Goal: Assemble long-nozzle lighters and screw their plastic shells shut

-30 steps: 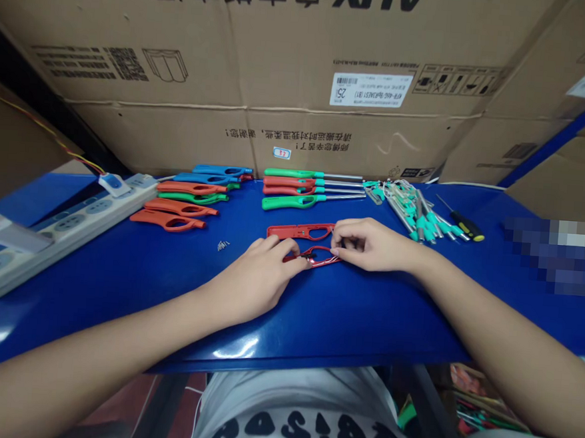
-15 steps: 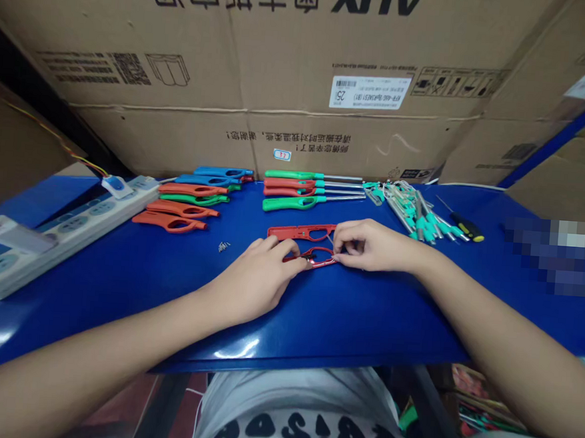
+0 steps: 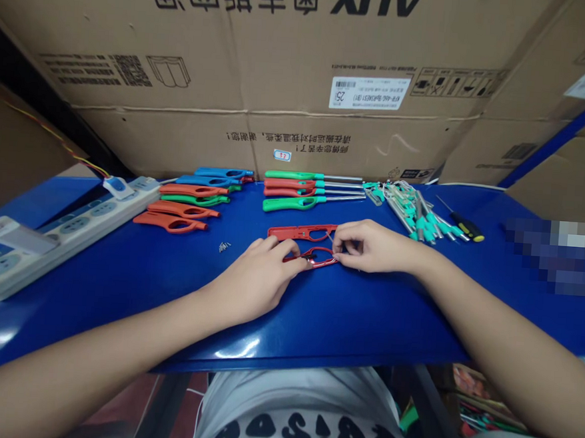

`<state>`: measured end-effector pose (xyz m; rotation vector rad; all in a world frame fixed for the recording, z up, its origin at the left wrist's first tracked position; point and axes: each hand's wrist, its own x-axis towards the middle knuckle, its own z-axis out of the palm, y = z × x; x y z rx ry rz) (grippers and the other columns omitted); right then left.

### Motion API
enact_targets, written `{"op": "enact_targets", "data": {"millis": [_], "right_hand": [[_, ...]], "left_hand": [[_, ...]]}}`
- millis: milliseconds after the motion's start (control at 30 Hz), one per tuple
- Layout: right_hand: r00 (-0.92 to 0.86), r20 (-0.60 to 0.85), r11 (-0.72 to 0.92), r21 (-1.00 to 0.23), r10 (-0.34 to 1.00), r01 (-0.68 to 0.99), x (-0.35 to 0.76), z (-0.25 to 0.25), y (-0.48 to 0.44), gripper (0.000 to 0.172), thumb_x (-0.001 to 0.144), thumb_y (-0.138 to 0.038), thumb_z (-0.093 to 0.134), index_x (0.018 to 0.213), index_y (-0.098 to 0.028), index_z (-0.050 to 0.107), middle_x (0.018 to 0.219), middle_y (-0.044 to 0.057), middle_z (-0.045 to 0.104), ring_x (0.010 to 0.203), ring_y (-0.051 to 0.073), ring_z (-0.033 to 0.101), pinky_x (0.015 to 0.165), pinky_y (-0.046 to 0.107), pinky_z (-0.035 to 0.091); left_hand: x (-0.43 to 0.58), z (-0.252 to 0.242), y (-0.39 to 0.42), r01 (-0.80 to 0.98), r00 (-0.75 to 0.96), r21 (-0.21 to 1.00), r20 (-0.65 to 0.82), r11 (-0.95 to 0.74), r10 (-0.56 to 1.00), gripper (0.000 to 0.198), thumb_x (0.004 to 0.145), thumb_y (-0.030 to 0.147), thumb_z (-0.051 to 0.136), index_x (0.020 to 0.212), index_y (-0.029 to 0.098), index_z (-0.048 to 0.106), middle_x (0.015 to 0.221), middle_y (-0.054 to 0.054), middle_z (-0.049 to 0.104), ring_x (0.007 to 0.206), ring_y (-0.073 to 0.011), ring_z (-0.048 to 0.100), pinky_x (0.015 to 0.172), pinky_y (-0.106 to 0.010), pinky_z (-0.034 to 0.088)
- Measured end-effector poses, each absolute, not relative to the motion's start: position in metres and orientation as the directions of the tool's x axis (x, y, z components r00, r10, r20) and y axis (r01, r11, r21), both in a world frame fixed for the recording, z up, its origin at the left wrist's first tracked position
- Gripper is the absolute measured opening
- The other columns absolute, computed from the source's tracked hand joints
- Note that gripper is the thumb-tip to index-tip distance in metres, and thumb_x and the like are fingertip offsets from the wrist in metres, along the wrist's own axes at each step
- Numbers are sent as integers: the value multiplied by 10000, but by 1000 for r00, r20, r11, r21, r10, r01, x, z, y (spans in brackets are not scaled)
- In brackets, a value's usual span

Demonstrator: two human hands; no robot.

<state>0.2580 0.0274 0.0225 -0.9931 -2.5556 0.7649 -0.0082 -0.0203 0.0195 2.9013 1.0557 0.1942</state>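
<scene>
The near handle piece (image 3: 325, 264) is slim red plastic, laid roughly from nine to three o'clock, with an open loop in its visible stretch. A small dark part (image 3: 310, 255) shows at nine o'clock of that loop; both ends are hidden. Just beside it, toward twelve o'clock, the far handle piece (image 3: 289, 233), also red, lies nearly parallel, its loop toward three o'clock.

The left arm (image 3: 128, 342) reaches in from eight o'clock, the right arm (image 3: 490, 326) from four; left hand (image 3: 261, 273) and right hand (image 3: 371, 246) curl into pinches, slightly apart.
</scene>
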Motion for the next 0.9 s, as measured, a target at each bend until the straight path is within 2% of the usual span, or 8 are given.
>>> {"op": "enact_targets", "data": {"millis": [400,900], "right_hand": [[-731,70,610,-607,679,508,261,23,29,76,829,-187,623,833,-144,685,859,25,588,612,80,496,597,225,418],[-738,120,633,-615,664,470,263,21,31,95,826,-190,652,863,-142,725,829,15,582,624,82,520,613,225,437]], "left_hand": [[-8,18,-19,635,762,71,103,-769,639,387,1006,164,451,1343,279,601,1204,-83,599,1061,-268,539,886,-421,464],[-9,19,-20,637,761,74,95,-767,641,388,1015,169,435,1348,279,600,1219,-85,597,1049,-259,541,882,-412,458]]}}
